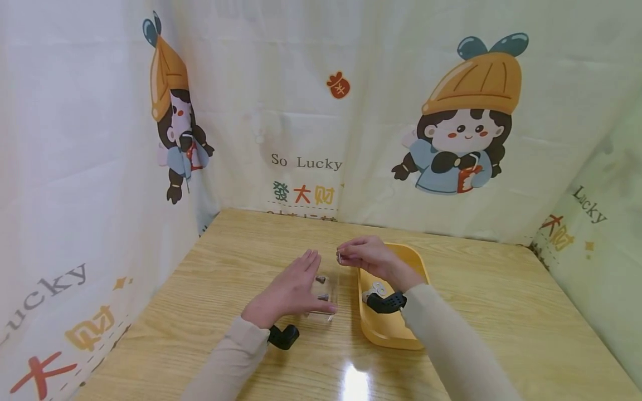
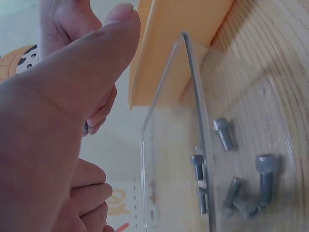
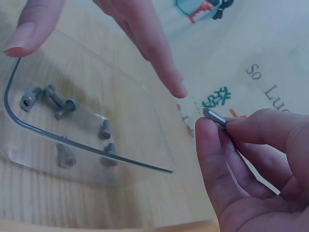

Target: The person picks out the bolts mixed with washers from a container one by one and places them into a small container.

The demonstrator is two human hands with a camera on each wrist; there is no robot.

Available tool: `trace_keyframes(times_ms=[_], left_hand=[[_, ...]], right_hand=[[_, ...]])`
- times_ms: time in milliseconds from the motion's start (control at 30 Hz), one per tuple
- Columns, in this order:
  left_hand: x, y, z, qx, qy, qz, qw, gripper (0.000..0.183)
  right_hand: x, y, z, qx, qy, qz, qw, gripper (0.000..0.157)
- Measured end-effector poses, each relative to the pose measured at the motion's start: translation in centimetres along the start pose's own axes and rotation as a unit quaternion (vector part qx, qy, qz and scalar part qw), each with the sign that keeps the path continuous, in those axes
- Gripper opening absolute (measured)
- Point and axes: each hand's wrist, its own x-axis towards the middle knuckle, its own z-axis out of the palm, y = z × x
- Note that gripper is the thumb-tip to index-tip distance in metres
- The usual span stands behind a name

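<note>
A small metal bolt (image 3: 215, 117) is pinched between the thumb and fingertips of my right hand (image 1: 373, 259), which is raised over the left edge of the yellow tray. Part of the bolt is hidden by the fingers. My left hand (image 1: 288, 289) extends over a clear plastic box (image 3: 91, 145), its fingers straight and its thumb spread apart near the box's rim. Inside the box lie several grey socket-head bolts (image 2: 265, 179), loose and pointing different ways. From the head view, the left hand covers much of the box.
Just right of the clear box stands a yellow tray (image 1: 393, 340) with flat metal washers (image 1: 379, 288) in it, partly covered by the right wrist. Both stand on a wooden table (image 1: 481, 312). A printed curtain (image 1: 301, 100) hangs along the table's back and sides.
</note>
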Motion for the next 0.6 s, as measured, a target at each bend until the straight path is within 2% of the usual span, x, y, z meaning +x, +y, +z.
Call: trace_keyframes(times_ms=[200, 367, 600], left_hand=[[-0.8, -0.8, -0.1, -0.011, 0.004, -0.003, 0.9999, 0.12], [-1.3, -1.5, 0.0, 0.0, 0.012, -0.009, 0.9999, 0.12], [-1.7, -2.6, 0.2, 0.006, 0.013, -0.021, 0.9997, 0.116]], right_hand=[[0.4, 0.5, 0.9, -0.004, -0.012, 0.012, 1.0, 0.037], [0.8, 1.2, 1.6, -0.014, -0.009, 0.02, 1.0, 0.035], [1.2, 1.8, 2.5, -0.066, -0.003, 0.015, 0.998, 0.029]])
